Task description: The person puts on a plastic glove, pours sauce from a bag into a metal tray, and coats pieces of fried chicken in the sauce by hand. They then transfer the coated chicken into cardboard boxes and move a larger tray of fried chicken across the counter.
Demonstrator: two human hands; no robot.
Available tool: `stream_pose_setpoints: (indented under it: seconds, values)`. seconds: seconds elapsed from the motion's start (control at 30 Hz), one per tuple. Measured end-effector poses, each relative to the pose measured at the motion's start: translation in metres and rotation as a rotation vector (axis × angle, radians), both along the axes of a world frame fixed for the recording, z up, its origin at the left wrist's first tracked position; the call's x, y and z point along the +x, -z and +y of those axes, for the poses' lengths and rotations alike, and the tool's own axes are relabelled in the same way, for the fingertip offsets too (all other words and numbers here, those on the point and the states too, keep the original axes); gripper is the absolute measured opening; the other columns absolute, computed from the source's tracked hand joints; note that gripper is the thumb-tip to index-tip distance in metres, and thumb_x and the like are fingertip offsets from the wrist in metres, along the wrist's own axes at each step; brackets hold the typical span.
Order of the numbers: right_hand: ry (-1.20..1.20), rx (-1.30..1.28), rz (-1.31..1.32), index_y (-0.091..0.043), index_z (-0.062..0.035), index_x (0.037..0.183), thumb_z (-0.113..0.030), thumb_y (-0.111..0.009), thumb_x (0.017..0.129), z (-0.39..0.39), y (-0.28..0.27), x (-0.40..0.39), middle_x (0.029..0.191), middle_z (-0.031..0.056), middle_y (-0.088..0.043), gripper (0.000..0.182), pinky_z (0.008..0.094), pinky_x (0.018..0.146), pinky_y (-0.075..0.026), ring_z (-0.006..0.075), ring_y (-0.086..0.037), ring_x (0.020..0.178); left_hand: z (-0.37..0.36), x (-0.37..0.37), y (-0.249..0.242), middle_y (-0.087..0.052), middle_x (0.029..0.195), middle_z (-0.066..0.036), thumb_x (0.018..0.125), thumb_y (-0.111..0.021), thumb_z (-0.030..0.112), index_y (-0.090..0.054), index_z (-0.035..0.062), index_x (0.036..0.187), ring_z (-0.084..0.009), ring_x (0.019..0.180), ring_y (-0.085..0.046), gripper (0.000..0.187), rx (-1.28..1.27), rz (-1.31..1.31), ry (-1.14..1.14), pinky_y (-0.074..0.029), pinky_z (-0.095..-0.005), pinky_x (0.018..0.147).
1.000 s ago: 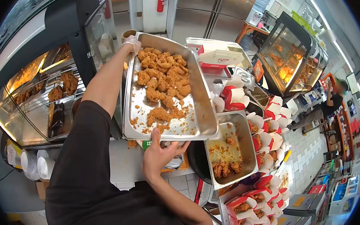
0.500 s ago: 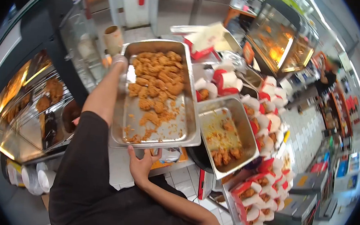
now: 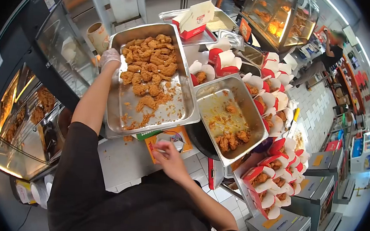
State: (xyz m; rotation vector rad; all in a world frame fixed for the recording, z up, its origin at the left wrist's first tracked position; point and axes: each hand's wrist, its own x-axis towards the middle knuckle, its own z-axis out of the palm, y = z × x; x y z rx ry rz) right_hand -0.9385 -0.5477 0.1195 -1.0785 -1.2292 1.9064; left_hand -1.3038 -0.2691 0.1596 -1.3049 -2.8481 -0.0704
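My left hand (image 3: 110, 59), in a clear glove, grips the left rim of a large steel pan (image 3: 186, 94). Fried chicken pieces (image 3: 148, 62) fill the pan's far part, with crumbs nearer to me. Just below the pan's near edge is my right hand (image 3: 168, 156), apart from it, fingers curled and partly spread, holding nothing visible. A smaller steel pan (image 3: 259, 141) with a few chicken pieces (image 3: 231, 141) and oily crumbs sits to the right, tilted beside the large one. An orange-edged printed item (image 3: 186, 142) lies on the counter by my right hand.
Red and white boxes of chicken (image 3: 272, 166) stand in rows at the right. A glass warming cabinet (image 3: 24, 116) is at the left, another display case (image 3: 279, 23) at the back. A paper roll (image 3: 99, 37) stands behind the large pan. A person (image 3: 334, 49) stands far right.
My right hand has let go of the large pan's near edge and come slightly right. The view has shifted, and the large pan appears further left and a little higher.
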Motion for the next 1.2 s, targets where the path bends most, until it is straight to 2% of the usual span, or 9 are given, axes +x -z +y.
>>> stream_pose_setpoints:
  seconds: [0.17,0.23,0.3,0.5,0.63,0.77,1.0,1.03,1.2]
  values:
    - [0.033,-0.206,-0.03,-0.051,-0.0057,0.116,-0.012,-0.057,0.098,-0.026,-0.036,0.119,0.121,0.011,-0.063,0.02,0.0315,0.085,-0.053,0.0195,-0.064,0.105,-0.02,0.074,-0.022,-0.065,0.12,-0.017,0.083,-0.066,0.017,-0.068,0.0061,0.115,-0.0324,0.114,-0.063,0.034,0.147,0.168,0.199,-0.054,-0.0447,0.088]
    - [0.179,-0.169,-0.106,-0.052,-0.005,0.116,-0.011,-0.056,0.098,-0.041,-0.044,0.16,0.121,0.0132,-0.063,0.019,0.0317,0.084,-0.054,0.022,-0.064,0.106,-0.03,0.099,-0.036,-0.063,0.123,-0.02,0.077,-0.074,0.031,-0.068,0.0037,0.113,-0.0353,0.112,-0.063,0.046,-0.196,-0.145,0.24,-0.053,-0.0457,0.09]
    - [0.366,-0.064,-0.116,-0.052,-0.0028,0.114,-0.01,-0.055,0.098,-0.06,-0.044,0.194,0.12,0.0157,-0.062,0.017,0.0323,0.081,-0.055,0.0229,-0.065,0.103,-0.045,0.112,-0.042,-0.055,0.133,-0.024,0.069,-0.079,0.049,-0.053,0.0027,0.133,-0.0372,0.117,-0.059,0.083,-0.597,-0.157,0.519,-0.048,-0.0493,0.097]
    - [0.725,-0.154,-0.101,-0.052,-0.0036,0.112,-0.014,-0.055,0.099,-0.081,-0.045,0.239,0.119,0.0172,-0.062,0.017,0.0328,0.08,-0.056,0.0225,-0.065,0.099,-0.076,0.144,-0.017,-0.043,0.144,-0.027,0.063,-0.077,0.065,-0.007,0.0047,0.154,-0.0368,0.131,-0.045,0.13,-0.548,-0.088,0.465,-0.034,-0.0513,0.109]
    - [0.723,-0.1,-0.1,-0.052,-0.0031,0.111,-0.017,-0.056,0.099,-0.07,-0.041,0.249,0.12,0.0174,-0.062,0.018,0.0329,0.079,-0.056,0.0218,-0.065,0.098,-0.085,0.154,-0.025,-0.04,0.143,-0.031,0.065,-0.077,0.065,-0.011,0.0029,0.153,-0.0364,0.14,-0.032,0.126,-0.63,-0.276,0.36,-0.035,-0.059,0.105]
    - [0.68,-0.063,-0.121,-0.05,-0.0052,0.112,-0.018,-0.054,0.1,-0.056,-0.035,0.259,0.121,0.0152,-0.06,0.018,0.032,0.078,-0.056,0.0202,-0.065,0.098,-0.112,0.184,-0.04,-0.024,0.151,-0.031,0.063,-0.081,0.056,-0.018,0.0124,0.153,-0.0481,0.135,-0.035,0.118,-0.279,0.136,0.722,-0.037,-0.0532,0.108]
    - [0.701,0.008,-0.201,-0.053,-0.0046,0.112,-0.019,-0.055,0.1,-0.058,-0.049,0.263,0.121,0.0146,-0.062,0.019,0.032,0.08,-0.055,0.0196,-0.065,0.099,-0.099,0.177,-0.022,-0.016,0.156,-0.027,0.068,-0.077,0.058,-0.031,0.0185,0.149,-0.0462,0.136,-0.036,0.102,-0.511,-0.121,0.694,-0.038,-0.0469,0.11]
    - [0.739,-0.002,-0.221,-0.053,-0.0046,0.112,-0.019,-0.055,0.1,-0.063,-0.048,0.265,0.121,0.0146,-0.062,0.019,0.032,0.08,-0.055,0.0196,-0.065,0.099,-0.106,0.178,-0.022,-0.032,0.149,-0.026,0.067,-0.08,0.047,-0.039,0.0155,0.145,-0.0419,0.122,-0.053,0.093,-0.398,-0.08,0.696,-0.046,-0.0469,0.101]
    - [0.832,-0.033,-0.251,-0.054,-0.0041,0.112,-0.019,-0.056,0.099,-0.082,-0.052,0.266,0.12,0.0138,-0.063,0.02,0.0314,0.079,-0.055,0.0201,-0.066,0.099,-0.12,0.225,-0.086,-0.053,0.132,-0.019,0.078,-0.071,0.027,-0.041,0.0117,0.139,-0.0345,0.121,-0.053,0.07,-0.257,-0.127,0.696,-0.045,-0.0449,0.1]
